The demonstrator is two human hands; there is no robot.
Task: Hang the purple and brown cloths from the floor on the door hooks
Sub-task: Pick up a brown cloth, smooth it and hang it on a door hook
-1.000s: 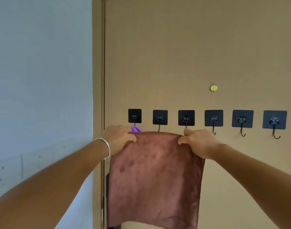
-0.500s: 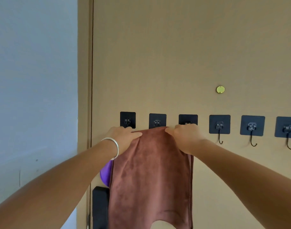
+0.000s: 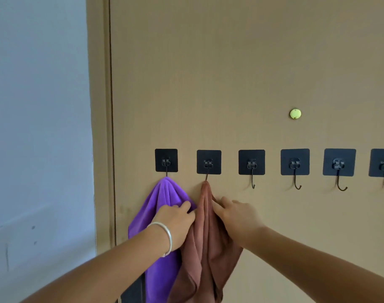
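Observation:
The purple cloth [image 3: 162, 200] hangs bunched from the leftmost black door hook [image 3: 166, 161]. Beside it the brown cloth [image 3: 208, 248] hangs in folds from the second hook [image 3: 209, 162]. My left hand [image 3: 175, 219], with a silver bangle on the wrist, lies over the purple cloth, and its fingers curl onto the brown cloth's left edge. My right hand [image 3: 236, 215] rests with fingers stretched out against the brown cloth's right side, just below the hook. The lower ends of both cloths run out of view.
Several more black hooks [image 3: 295, 162] hang bare in a row to the right on the tan door [image 3: 230, 73]. A small yellow-green disc [image 3: 295, 114] sits above them. The door frame [image 3: 99, 127] and a pale wall [image 3: 33, 127] lie to the left.
The brown cloth, held spread flat at hook height before, now hangs bunched from the second hook. Both hands have dropped lower along it. The purple cloth is now in full view.

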